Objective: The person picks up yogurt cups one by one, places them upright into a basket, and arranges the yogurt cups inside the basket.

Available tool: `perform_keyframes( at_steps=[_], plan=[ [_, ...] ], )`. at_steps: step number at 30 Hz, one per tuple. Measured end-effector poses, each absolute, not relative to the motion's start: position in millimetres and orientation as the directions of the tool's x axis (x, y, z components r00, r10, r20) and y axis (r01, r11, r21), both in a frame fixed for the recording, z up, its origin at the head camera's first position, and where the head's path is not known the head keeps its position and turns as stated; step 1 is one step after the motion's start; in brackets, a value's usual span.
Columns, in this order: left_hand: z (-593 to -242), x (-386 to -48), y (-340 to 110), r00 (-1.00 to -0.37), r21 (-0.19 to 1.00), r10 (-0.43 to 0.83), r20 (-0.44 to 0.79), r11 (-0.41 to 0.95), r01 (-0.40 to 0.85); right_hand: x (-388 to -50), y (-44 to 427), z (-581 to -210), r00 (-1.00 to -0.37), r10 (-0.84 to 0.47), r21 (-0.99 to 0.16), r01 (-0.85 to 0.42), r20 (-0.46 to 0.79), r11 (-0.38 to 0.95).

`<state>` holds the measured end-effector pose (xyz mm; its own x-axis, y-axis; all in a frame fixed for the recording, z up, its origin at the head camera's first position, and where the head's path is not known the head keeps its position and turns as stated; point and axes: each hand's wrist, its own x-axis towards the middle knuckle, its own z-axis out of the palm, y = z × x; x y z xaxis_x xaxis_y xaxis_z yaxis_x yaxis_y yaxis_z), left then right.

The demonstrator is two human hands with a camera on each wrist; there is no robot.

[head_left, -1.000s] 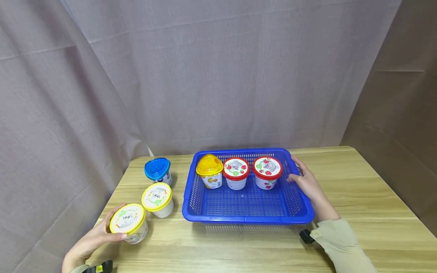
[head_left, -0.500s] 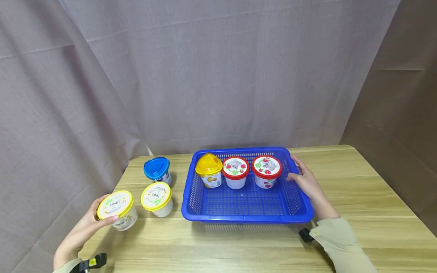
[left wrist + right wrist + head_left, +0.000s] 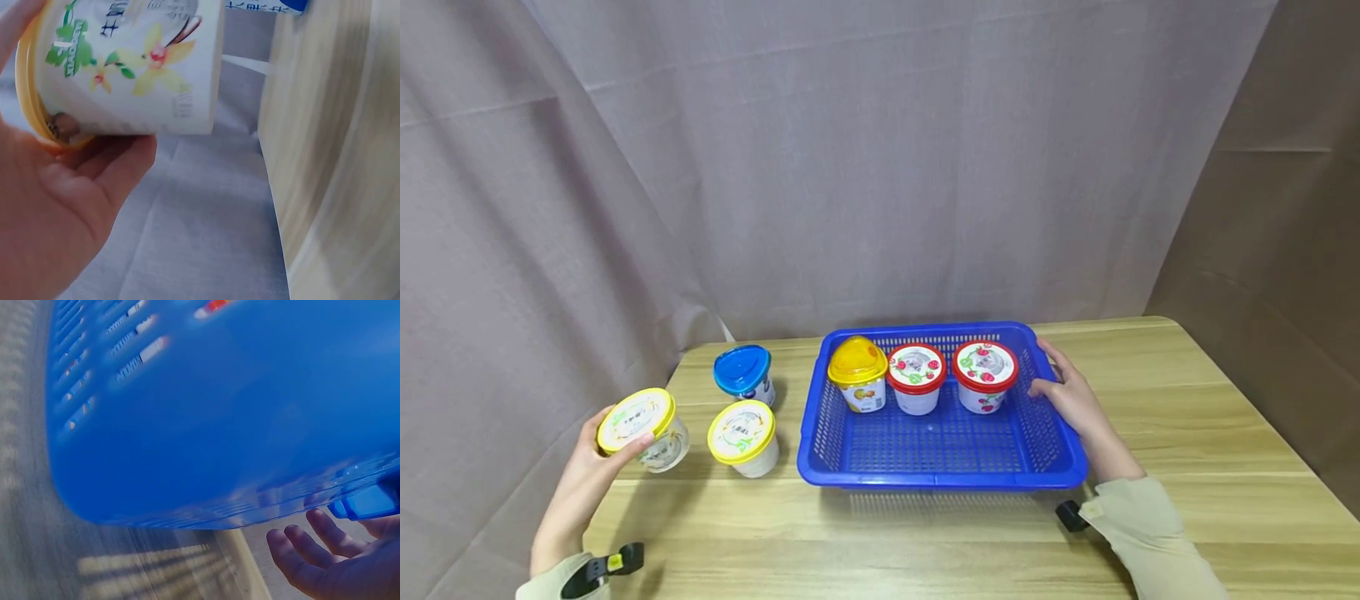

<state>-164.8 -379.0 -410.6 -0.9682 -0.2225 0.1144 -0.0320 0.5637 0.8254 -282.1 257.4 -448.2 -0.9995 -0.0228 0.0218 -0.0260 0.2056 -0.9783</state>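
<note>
My left hand (image 3: 574,487) grips a round white tub with a yellow lid (image 3: 638,419), thumb across the lid's near edge. It is held above the left side of the table, slightly tilted. In the left wrist view, yellow flowers and a green leaf mark are printed on the tub's side (image 3: 140,75). A second yellow-lidded tub (image 3: 742,442) stands on the table to its right. My right hand (image 3: 1078,408) holds the right rim of the blue plastic basket (image 3: 940,481), thumb over the inside. The right wrist view shows the fingers (image 3: 331,540) below the basket's rim.
Behind the second tub stands a blue-lidded tub (image 3: 743,375). Along the basket's back are a yellow-domed tub (image 3: 859,375) and two red-lidded tubs, a left one (image 3: 916,379) and a right one (image 3: 985,377). A grey curtain (image 3: 880,167) hangs behind the wooden table (image 3: 880,554).
My left hand has carried the yellow-lidded tub left and away from me, up off the table and apart from the second one. The right hand and basket have stayed in place.
</note>
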Motion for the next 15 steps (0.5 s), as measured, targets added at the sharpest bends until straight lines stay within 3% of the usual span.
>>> perform_keyframes(
  at_steps=[15],
  plan=[
    [-385.2,-181.0,-353.2,-0.885,0.893,-0.451,0.116,0.438,-0.106,-283.6,257.4,-450.2,-1.000,-0.020,-0.981,-0.024,0.021,0.193]
  ],
)
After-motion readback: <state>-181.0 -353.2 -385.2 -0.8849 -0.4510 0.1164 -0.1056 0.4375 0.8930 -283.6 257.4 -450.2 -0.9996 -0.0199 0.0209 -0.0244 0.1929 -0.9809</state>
